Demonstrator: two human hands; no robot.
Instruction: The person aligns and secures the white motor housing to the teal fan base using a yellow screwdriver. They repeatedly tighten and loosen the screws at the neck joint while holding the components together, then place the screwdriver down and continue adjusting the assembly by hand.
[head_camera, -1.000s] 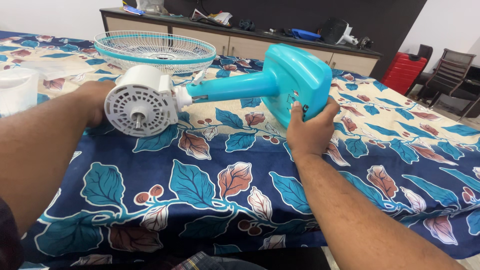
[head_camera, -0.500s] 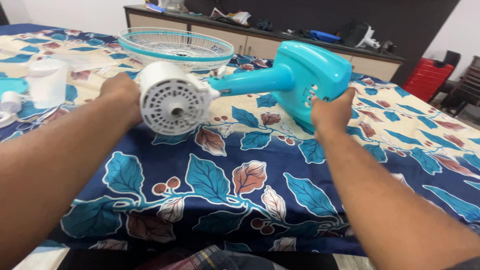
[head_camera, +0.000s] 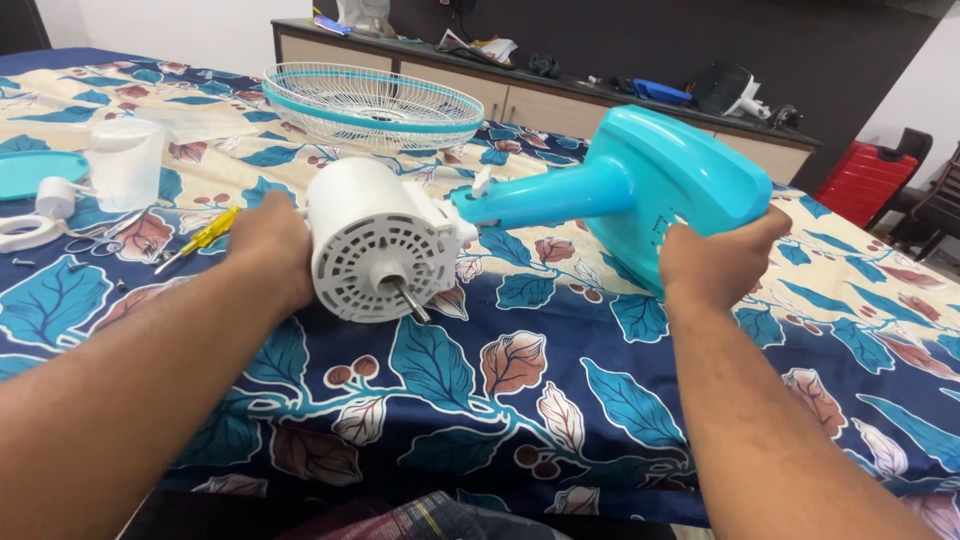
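Note:
A table fan body lies tipped over a leaf-patterned cloth. Its white motor housing, with a bare metal shaft pointing toward me, joins a turquoise neck and base. My left hand grips the back of the motor housing. My right hand holds the lower edge of the turquoise base, which is lifted off the cloth. A white wire fan guard with a turquoise rim lies flat behind the motor.
On the left lie a yellow screwdriver, a clear plastic cup, a turquoise blade piece, white fittings and small screws. A cluttered sideboard runs along the far wall. A red suitcase and chairs stand at right.
Both hands have carried the fan body toward me and to the right, tilting the base higher. The motor shaft now points down toward me. The camera has panned left, showing the screwdriver.

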